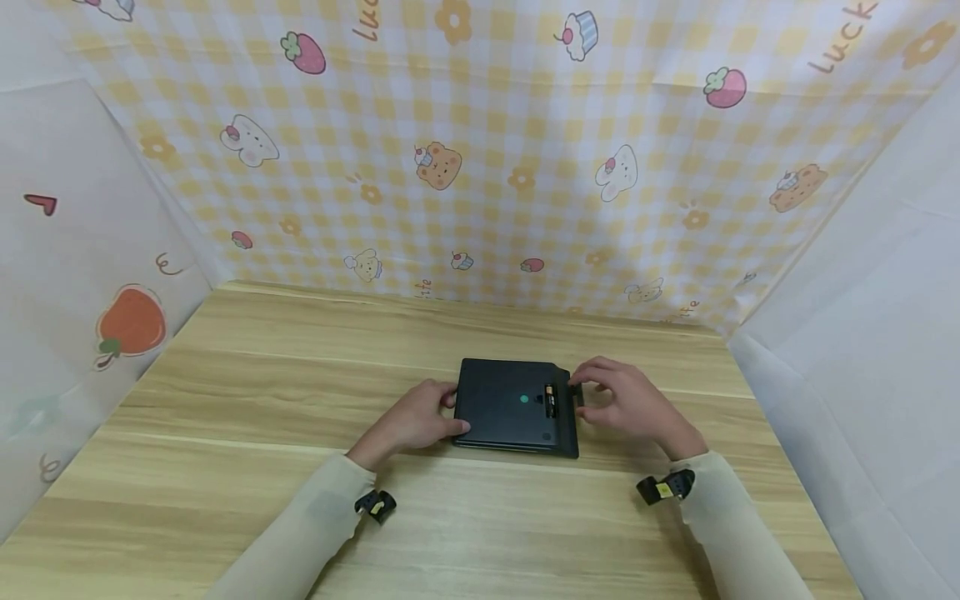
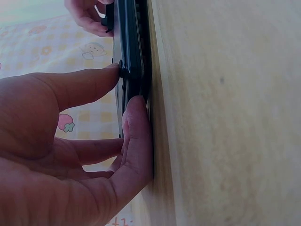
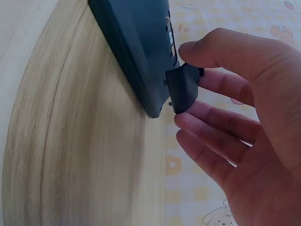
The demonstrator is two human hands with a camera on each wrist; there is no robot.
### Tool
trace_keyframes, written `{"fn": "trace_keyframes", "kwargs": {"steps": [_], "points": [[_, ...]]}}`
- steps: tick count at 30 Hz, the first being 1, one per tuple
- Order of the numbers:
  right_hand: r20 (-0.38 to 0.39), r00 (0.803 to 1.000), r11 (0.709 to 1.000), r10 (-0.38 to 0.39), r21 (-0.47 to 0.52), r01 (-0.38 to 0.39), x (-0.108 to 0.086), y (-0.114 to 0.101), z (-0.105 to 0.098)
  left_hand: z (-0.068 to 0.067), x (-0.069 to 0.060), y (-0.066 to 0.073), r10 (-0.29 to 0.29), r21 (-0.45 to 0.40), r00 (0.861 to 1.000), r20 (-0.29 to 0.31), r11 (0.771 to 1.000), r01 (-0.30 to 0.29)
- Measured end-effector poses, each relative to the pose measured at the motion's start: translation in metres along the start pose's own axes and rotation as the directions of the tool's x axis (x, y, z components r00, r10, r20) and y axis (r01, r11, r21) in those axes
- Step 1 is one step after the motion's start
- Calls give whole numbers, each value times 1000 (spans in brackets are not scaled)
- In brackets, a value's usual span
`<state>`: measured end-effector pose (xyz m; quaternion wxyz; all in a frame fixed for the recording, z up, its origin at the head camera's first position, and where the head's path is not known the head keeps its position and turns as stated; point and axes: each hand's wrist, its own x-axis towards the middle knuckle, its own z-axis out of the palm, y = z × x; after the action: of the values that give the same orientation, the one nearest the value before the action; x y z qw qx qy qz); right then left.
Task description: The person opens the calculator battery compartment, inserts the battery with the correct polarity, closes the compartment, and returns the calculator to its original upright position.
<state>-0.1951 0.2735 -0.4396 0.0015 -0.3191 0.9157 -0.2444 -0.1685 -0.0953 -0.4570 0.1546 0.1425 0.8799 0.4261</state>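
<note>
A flat black device (image 1: 498, 408) lies on the wooden table with its underside up; a battery (image 1: 551, 400) shows in a narrow slot near its right side. At its left edge the left hand (image 1: 416, 414) grips it, thumb on top and fingers at the side and beneath, as the left wrist view shows (image 2: 61, 136). Just off the right edge, the right hand (image 1: 626, 400) holds a small black cover (image 3: 182, 87) between thumb and fingers. In the right wrist view that cover is beside the device (image 3: 136, 47), close to the slot.
The wooden table (image 1: 225, 400) extends around the device on all sides. Behind it hangs a yellow checked cloth (image 1: 510, 217) with cartoon prints, and white cloths (image 1: 885, 333) stand at both sides. Each wrist carries a small black camera on a cream sleeve (image 1: 300, 525).
</note>
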Motion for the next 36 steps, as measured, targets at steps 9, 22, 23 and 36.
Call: {"fn": "trace_keyframes", "kwargs": {"steps": [9,22,23,36], "points": [[10,1000,999,-28,25,27,5,-10,-1,0,0,0,-3,5,1000,1,1000,3],[26,999,998,-24,66,22,9,-16,-1,-1,1,-1,2,1,1000,2,1000,-2],[25,999,997,-27,67,25,9,-16,-1,-1,1,-1,1,0,1000,2,1000,-1],[24,999,997,-39,67,38,11,-16,3,0,1,-1,-6,-3,1000,3,1000,6]]}}
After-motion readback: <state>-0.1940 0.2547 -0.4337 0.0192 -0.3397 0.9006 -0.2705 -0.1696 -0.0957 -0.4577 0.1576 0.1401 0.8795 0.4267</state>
